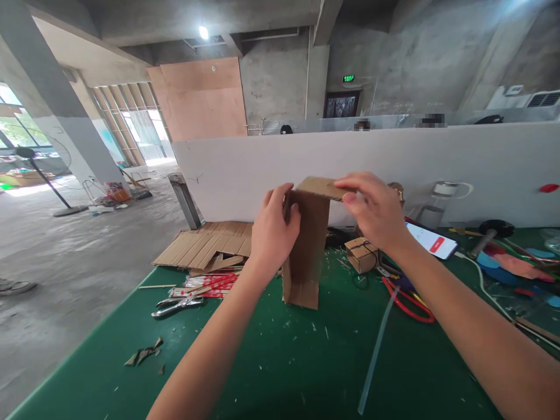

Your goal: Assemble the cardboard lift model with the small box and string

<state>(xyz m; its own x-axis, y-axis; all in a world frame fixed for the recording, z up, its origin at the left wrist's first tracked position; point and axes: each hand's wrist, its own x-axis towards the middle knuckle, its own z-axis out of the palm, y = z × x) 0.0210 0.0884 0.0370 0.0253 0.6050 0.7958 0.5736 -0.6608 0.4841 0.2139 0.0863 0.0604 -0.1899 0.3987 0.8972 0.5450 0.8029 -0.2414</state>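
Currently, the right hand (371, 211) is pinching the top flap of a folded cardboard piece (308, 236), which is standing upright on the green tabletop (271, 373); the left hand (273, 226) is gripping its side edge. Red-handled scissors (423, 319) and a translucent stick (378, 353) are lying rightward, pliers (177, 306) leftward. Beyond, a smartphone (431, 238) and green wall sign (349, 79) are showing unreadably small writing.

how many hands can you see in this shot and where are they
2: the left hand at the upper left edge of the folded cardboard, the right hand at its top flap. Any behind the white partition are hidden.
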